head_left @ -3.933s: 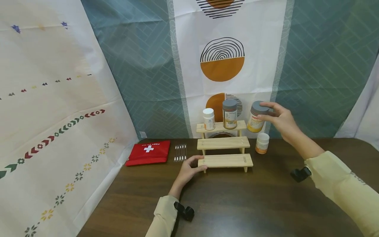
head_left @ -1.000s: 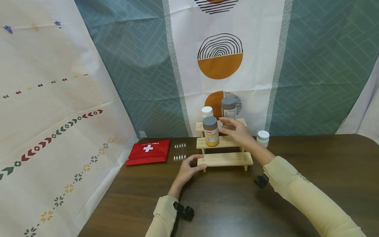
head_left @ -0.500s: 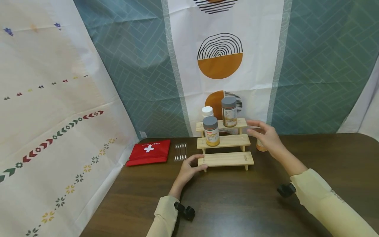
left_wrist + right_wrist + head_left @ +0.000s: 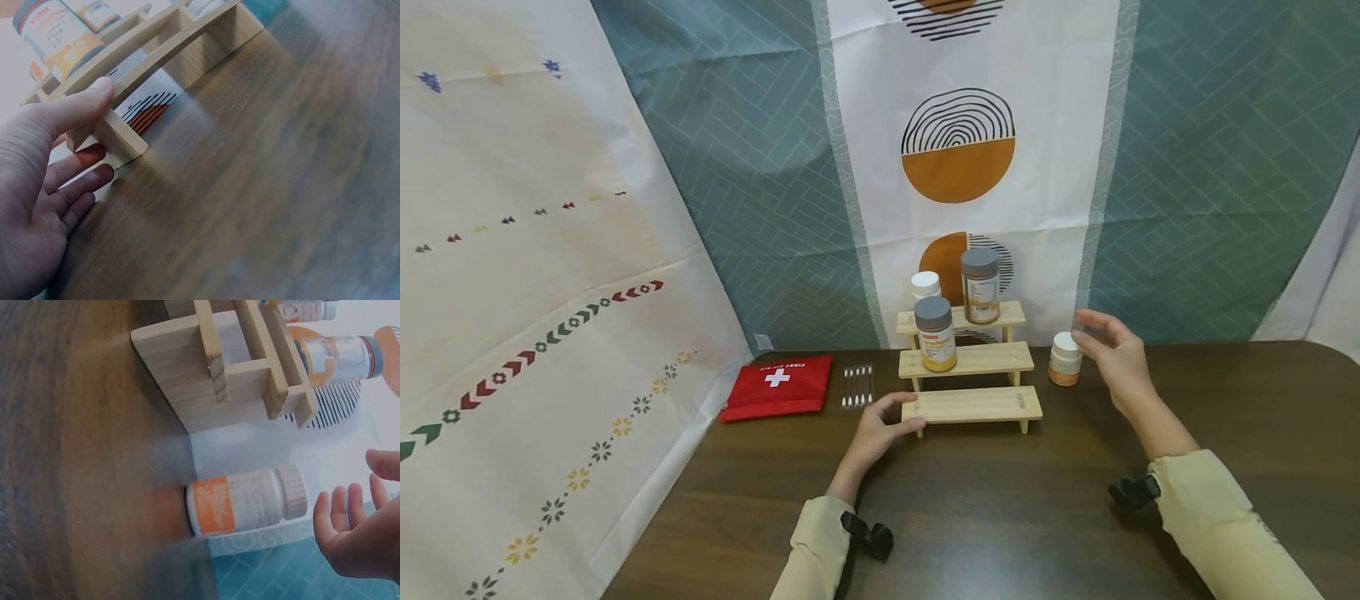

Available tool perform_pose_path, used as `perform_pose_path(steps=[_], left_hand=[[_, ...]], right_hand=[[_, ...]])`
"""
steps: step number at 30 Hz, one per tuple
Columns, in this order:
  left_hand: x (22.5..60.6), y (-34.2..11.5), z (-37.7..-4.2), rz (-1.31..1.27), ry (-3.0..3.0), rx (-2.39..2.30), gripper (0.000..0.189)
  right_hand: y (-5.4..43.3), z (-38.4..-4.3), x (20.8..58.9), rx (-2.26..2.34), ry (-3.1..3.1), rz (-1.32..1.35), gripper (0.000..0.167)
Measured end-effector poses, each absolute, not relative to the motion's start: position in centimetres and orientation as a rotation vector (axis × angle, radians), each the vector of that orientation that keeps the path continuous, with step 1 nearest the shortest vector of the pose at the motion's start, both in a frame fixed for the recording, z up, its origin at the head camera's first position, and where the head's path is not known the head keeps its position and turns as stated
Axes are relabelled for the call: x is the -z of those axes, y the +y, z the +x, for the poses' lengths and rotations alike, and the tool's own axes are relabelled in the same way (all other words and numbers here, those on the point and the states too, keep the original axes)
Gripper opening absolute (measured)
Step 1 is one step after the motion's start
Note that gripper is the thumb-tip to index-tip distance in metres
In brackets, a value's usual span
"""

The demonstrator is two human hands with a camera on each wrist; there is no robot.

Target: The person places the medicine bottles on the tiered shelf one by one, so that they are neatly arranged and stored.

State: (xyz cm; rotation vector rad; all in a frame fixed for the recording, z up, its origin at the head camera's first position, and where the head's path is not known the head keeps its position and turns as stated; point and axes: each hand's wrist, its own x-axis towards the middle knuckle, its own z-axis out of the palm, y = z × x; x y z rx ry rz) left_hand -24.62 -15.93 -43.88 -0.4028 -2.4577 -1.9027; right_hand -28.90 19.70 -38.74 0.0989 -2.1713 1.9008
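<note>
My left hand (image 4: 877, 432) grips the left end of the lowest step of a three-tier wooden stand (image 4: 973, 406). In the left wrist view the thumb (image 4: 100, 90) lies on the step's front edge, the other fingers beside its leg. My right hand (image 4: 1118, 360) is just right of a small white-capped pill bottle (image 4: 1064, 364) with an orange-and-white label, upright on the table. In the right wrist view the right hand's fingers (image 4: 338, 509) are parted and stay off the cap. A grey-capped yellow jar (image 4: 936, 342) stands on the middle step's left end.
On the top step stand another grey-capped jar (image 4: 981, 287) and a white-capped bottle (image 4: 925, 283), partly hidden by the jar below. A red first aid pouch (image 4: 777, 385) and a clear pack of cotton swabs (image 4: 857, 387) lie left of the stand. Patterned cloths (image 4: 1225, 167) hang behind.
The right hand carried the grey-capped jar from the right onto the middle step and let go. It then moved back right to the small bottle. The left hand stayed put.
</note>
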Motion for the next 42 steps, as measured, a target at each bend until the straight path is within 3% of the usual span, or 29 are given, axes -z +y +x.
perform_pose_path(steps=[8,22,42], left_hand=[[43.6,-15.8,-24.7,-0.396,-2.468,1.899,0.043],[43.9,-16.4,-24.5,-0.351,-2.477,1.888,0.043],[44.0,-15.9,-24.5,-0.372,-2.472,1.861,0.041]], right_hand=[[20.0,-29.4,39.6,-1.833,-2.281,-0.093,0.059],[20.0,-30.1,41.2,-1.918,-2.504,0.081,0.074],[20.2,-30.0,42.2,-1.892,-2.514,0.04,0.065]])
